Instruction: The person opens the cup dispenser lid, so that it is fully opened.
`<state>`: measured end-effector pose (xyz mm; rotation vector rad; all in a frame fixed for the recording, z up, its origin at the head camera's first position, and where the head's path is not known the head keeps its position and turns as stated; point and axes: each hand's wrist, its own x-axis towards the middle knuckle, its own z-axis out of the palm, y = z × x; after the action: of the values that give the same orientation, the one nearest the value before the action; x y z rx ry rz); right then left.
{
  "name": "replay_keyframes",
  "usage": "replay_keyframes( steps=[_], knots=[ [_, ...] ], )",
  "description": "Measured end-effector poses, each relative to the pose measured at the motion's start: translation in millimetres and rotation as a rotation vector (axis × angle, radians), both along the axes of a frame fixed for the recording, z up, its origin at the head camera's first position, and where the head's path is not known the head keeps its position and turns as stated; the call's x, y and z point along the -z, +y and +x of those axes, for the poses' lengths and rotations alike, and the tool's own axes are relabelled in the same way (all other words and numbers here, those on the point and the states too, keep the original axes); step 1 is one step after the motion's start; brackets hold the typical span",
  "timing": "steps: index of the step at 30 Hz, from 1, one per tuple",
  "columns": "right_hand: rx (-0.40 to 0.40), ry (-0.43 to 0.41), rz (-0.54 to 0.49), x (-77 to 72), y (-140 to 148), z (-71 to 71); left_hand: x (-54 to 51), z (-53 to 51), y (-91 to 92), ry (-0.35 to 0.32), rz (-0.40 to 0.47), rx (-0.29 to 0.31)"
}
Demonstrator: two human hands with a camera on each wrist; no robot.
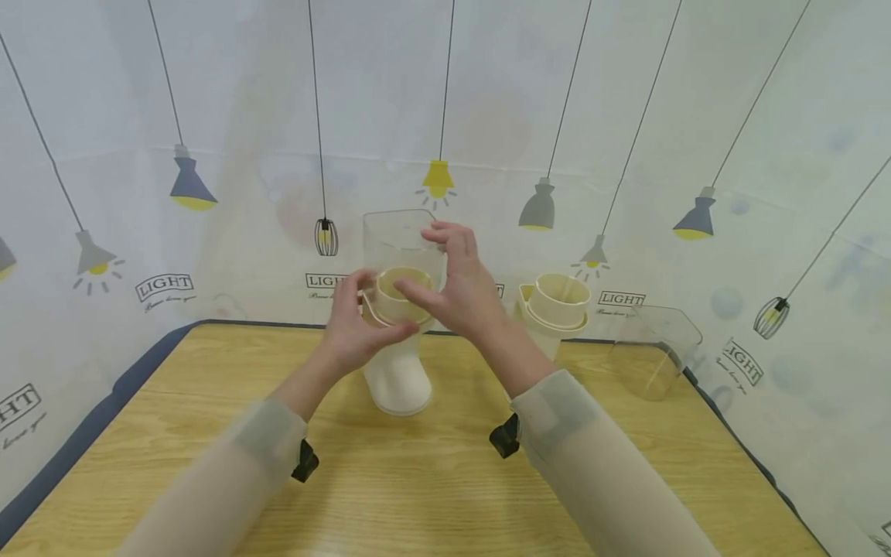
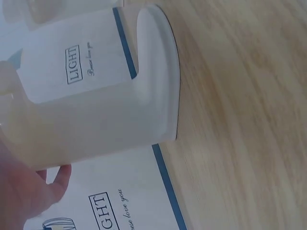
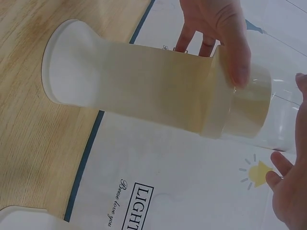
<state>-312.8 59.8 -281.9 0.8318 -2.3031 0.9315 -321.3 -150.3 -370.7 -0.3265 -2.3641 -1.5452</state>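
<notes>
A white boot-shaped stand (image 1: 400, 381) stands upright on the table, with a cream ring-shaped top (image 1: 392, 292). My left hand (image 1: 356, 321) grips the stand just below that ring, its thumb across the front. Above it, a clear plastic container (image 1: 391, 234) sits over or around the ring; how far it is seated cannot be told. With fingers and thumb spread around it, my right hand (image 1: 465, 286) holds the container from the right. The right wrist view shows the stand (image 3: 153, 86), the left thumb against the collar and right fingertips at the clear container (image 3: 283, 132).
A second stand (image 1: 560, 302) of the same kind stands right of my right hand, partly hidden by the forearm. Farther right, another clear container (image 1: 647, 360) rests on the wooden table (image 1: 418, 480) near its back edge. A printed cloth wall (image 1: 264, 116) closes in behind.
</notes>
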Motion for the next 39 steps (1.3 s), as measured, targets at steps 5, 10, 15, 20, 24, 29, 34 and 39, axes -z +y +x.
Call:
replay_keyframes(
  steps=[5,10,15,20,24,29,34,39],
  knots=[
    [0.002,-0.004,-0.023,2.6,-1,-1.2,3.6,6.8,8.9,0.063,-0.027,-0.084],
    [0.0,0.018,-0.034,5.0,-3,-2.3,6.5,13.2,16.0,0.071,-0.052,-0.151],
    [0.018,0.02,-0.052,6.4,-7,-1.1,9.7,19.0,23.2,0.094,-0.046,-0.202],
    [0.066,-0.056,-0.117,4.3,-16,4.4,10.0,24.2,26.6,0.114,-0.059,-0.221],
    [0.064,-0.091,-0.18,3.5,-25,6.3,6.5,24.4,25.0,0.07,-0.005,-0.153],
    [0.05,-0.103,-0.237,6.4,-32,5.1,2.2,21.9,23.4,-0.024,0.021,-0.093],
    [0.096,-0.119,-0.265,4.9,-35,3.1,-0.8,18.8,24.3,-0.03,-0.019,-0.097],
    [0.114,-0.198,-0.366,-2.9,-36,2.8,-3.2,15.9,26.8,-0.007,-0.016,-0.106]
  ],
)
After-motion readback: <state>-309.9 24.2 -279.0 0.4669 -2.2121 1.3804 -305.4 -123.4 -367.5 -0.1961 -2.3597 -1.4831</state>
